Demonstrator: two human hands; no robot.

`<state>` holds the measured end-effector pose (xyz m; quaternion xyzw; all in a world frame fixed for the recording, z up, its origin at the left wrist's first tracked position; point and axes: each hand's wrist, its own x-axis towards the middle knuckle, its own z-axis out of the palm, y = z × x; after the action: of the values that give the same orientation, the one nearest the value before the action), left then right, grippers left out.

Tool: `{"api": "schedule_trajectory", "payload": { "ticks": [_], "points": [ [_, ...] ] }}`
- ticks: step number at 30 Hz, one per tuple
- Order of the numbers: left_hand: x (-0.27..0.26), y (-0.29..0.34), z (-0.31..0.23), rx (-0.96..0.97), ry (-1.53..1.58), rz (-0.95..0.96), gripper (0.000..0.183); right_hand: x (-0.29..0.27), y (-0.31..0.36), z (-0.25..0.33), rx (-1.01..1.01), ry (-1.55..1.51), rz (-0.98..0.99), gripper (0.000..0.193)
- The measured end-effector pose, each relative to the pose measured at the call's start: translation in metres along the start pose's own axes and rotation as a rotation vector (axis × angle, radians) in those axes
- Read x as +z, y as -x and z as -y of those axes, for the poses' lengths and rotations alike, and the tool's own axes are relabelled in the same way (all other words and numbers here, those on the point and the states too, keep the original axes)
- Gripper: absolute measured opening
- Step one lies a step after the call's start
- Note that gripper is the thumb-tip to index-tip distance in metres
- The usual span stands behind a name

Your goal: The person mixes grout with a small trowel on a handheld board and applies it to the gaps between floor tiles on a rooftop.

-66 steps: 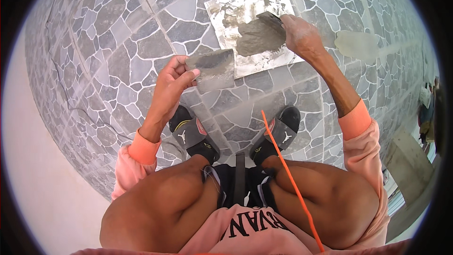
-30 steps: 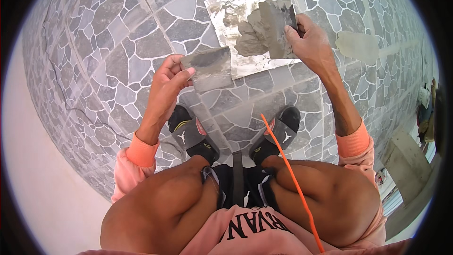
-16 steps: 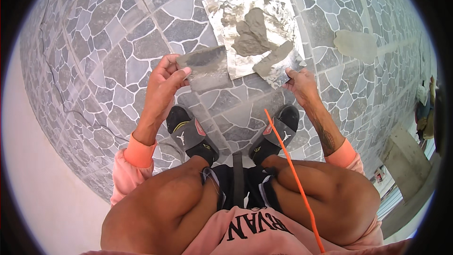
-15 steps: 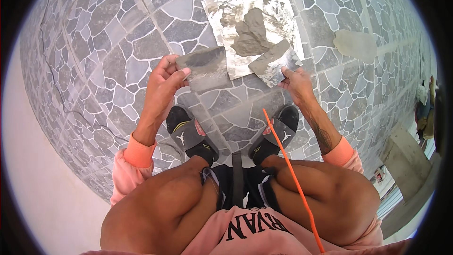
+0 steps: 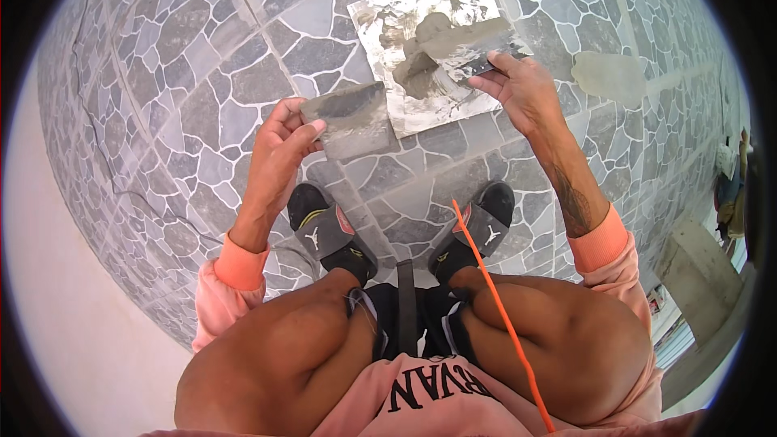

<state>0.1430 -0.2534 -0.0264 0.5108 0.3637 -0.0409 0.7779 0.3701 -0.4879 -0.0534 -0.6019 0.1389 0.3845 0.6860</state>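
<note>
My left hand (image 5: pixel 279 142) pinches a thin, grey rectangular plate (image 5: pixel 356 125) by its left edge, thumb on top. Wet-looking grey paste is smeared over that plate. A flat rectangular scraper blade (image 5: pixel 473 42), coated with grey paste, is gripped by its near right edge in my right hand (image 5: pixel 522 89). The blade lies over a pile of grey mortar (image 5: pixel 414 73), hiding part of it. Beneath the mortar is a white, paste-streaked sheet (image 5: pixel 368 20) on the floor. The left plate comes close to the sheet's left edge.
The floor (image 5: pixel 243 81) has a grey stone pattern with pale joints. A pale flat patch (image 5: pixel 611 79) lies right of the sheet. My slippered feet (image 5: pixel 324 231) stand near the sheet. An orange cord (image 5: pixel 506 307) hangs before me, and a thin dark cable (image 5: pixel 97 150) runs along the left.
My right hand has moved away from me and slightly right, carrying the blade from the sheet's near right corner onto the mortar. My left hand and its plate have barely moved.
</note>
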Motion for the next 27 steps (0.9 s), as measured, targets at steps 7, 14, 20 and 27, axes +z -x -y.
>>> {"api": "schedule_trajectory", "payload": {
  "ticks": [7,14,20,27],
  "points": [
    [-0.004,0.000,0.001,0.004,0.020,-0.007,0.024,-0.028,0.043,-0.057,0.211,-0.166,-0.117,0.017],
    [-0.007,-0.003,-0.001,0.005,0.018,-0.007,0.025,0.004,0.046,-0.119,0.261,-0.206,-0.211,0.018],
    [-0.015,0.001,0.001,0.009,-0.009,-0.003,0.030,0.035,0.015,-0.113,0.186,-0.573,-0.128,0.025],
    [-0.010,-0.001,-0.001,0.016,0.025,-0.013,0.028,0.014,0.020,-0.056,0.156,-0.649,-0.162,0.023]
  ]
}}
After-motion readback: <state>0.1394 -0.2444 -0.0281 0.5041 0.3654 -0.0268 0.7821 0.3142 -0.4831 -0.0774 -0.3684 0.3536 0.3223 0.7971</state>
